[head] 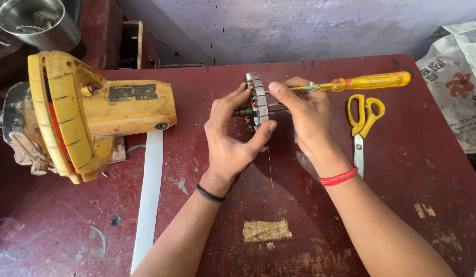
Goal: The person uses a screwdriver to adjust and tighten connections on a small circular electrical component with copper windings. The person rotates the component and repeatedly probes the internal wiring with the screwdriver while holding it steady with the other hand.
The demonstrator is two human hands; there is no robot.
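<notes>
I have the round steel motor core with copper windings on a dark shaft (255, 105) up off the dark red table (351, 215), just above the table's middle. My left hand (229, 134) is clamped on it, thumb under the rim at about 5 o'clock and fingers curled over the near face. My right hand (306, 110) is closed round the shaft of the screwdriver with the clear orange-yellow handle (371, 81), whose tip meets the core's edge near 2 o'clock; the very tip is hidden behind my fingers.

To do this well, I judge I should keep the left grip firm so the core cannot turn, press lightly, and steer the tip clear of the thin copper wire, which would nick easily.

At 3 o'clock from the core lie yellow-handled scissors (362, 123), blades pointing towards me. At 9 o'clock sits the worn yellow power-tool body (94, 113), bearing a dark rectangular label on its top face, scuffed. A flat white strip (148, 195) runs from beneath it to 7 o'clock. A steel cup (35, 20) stands at 10 o'clock. At 2 o'clock, past the table's edge, is a white printed sack with a red flower mark and small black square codes (453, 77).
</notes>
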